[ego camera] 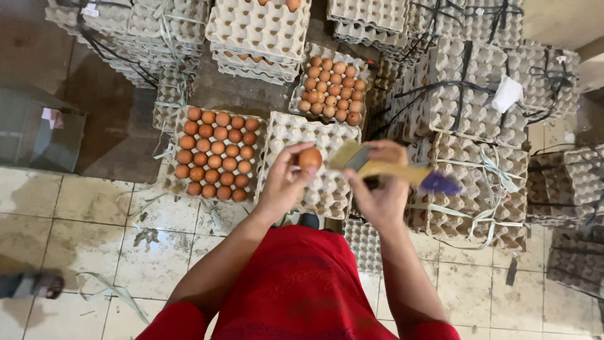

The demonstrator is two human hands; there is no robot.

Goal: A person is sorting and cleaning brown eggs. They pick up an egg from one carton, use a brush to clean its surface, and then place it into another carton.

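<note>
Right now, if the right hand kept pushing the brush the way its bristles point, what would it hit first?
The egg. The right hand holds the brush with its bristles aimed left at the egg in the left hand; they look almost touching, though depth is unclear. The empty tray lies beneath.

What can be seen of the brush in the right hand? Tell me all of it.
The brush is a flat paintbrush with a pale, wood-coloured handle ending in a purple tip, a grey metal band and light bristles. It lies roughly level, bristles pointing toward the brown egg held in the left hand. The right hand grips it around the middle of the handle. Motion blur hides whether the bristles touch the egg. It is held above an empty grey egg tray.
</note>
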